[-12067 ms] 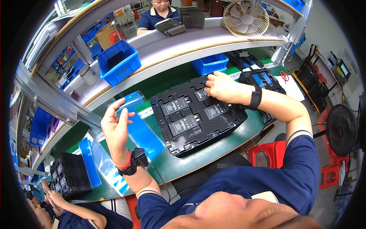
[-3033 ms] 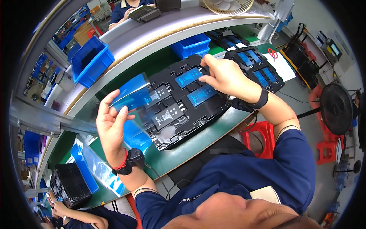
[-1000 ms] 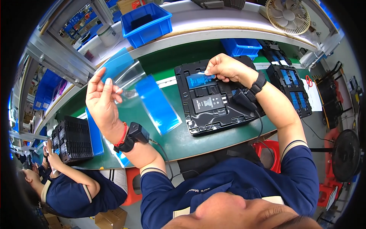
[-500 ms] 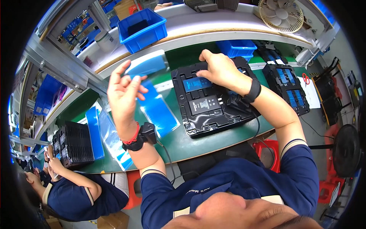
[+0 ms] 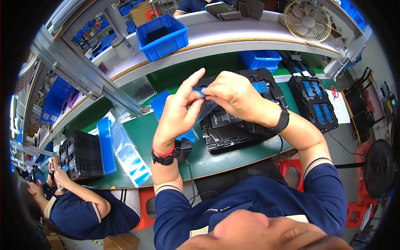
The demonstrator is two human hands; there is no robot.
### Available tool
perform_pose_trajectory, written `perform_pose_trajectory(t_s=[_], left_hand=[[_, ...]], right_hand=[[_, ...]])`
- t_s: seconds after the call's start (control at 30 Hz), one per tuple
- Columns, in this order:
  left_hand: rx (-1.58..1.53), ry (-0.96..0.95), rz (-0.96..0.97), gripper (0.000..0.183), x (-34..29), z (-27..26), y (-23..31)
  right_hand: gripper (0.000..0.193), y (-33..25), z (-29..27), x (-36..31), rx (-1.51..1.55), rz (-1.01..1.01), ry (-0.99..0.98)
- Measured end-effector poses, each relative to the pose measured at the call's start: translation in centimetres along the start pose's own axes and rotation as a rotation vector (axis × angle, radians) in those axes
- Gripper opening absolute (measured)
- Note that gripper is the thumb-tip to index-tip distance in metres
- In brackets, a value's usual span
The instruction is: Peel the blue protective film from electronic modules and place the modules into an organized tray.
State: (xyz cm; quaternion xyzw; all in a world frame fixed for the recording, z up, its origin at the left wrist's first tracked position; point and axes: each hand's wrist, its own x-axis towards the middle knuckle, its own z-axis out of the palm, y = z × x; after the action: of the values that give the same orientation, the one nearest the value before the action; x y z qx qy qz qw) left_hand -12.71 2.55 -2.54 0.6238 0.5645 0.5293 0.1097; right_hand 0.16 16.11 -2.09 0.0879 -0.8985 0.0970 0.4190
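My left hand (image 5: 177,110) is raised over the bench, index finger stretched up, a small piece of blue film (image 5: 201,92) at its fingers. Close against it, my right hand (image 5: 239,96) pinches the same film between thumb and fingertips. A clear strip seems to hang below the fingers. Under my right hand lies a black moulded tray (image 5: 218,143) bearing flat battery packs; a black battery (image 5: 225,118) and a blue battery (image 5: 261,86) show, others are hidden by my hands. Behind my left hand, a blue film sheet (image 5: 159,103) lies on the green bench, partly covered.
Left on the bench are a clear bag (image 5: 127,152), a blue strip (image 5: 106,146) and stacked black trays (image 5: 85,156), with a co-worker (image 5: 89,208) beside them. Another battery tray (image 5: 312,100) and red scissors (image 5: 334,91) are at right. Blue bins (image 5: 162,43) and a fan (image 5: 307,21) stand beyond.
My left hand has moved right with the film, and my right hand has lifted off the tray's batteries to meet it. The large sheet by my left hand now shows only as a small piece.
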Motion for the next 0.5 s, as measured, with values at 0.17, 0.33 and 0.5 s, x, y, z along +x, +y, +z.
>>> perform_pose_trajectory(t_s=[0.17,0.33,0.5], left_hand=[[0.014,0.038,0.083,0.062,-0.1,0.4,-0.1],[-0.429,0.336,-0.133,0.041,0.5,-0.4,-1.7],[-0.451,0.166,-0.154,0.038,0.3,-1.4,-1.8]], right_hand=[[0.010,0.4,-1.7,0.2,0.618,0.562,-0.091],[0.014,2.4,-2.6,-0.9,0.902,0.849,0.238],[0.012,2.1,-2.7,-0.9,0.693,0.791,0.448]])
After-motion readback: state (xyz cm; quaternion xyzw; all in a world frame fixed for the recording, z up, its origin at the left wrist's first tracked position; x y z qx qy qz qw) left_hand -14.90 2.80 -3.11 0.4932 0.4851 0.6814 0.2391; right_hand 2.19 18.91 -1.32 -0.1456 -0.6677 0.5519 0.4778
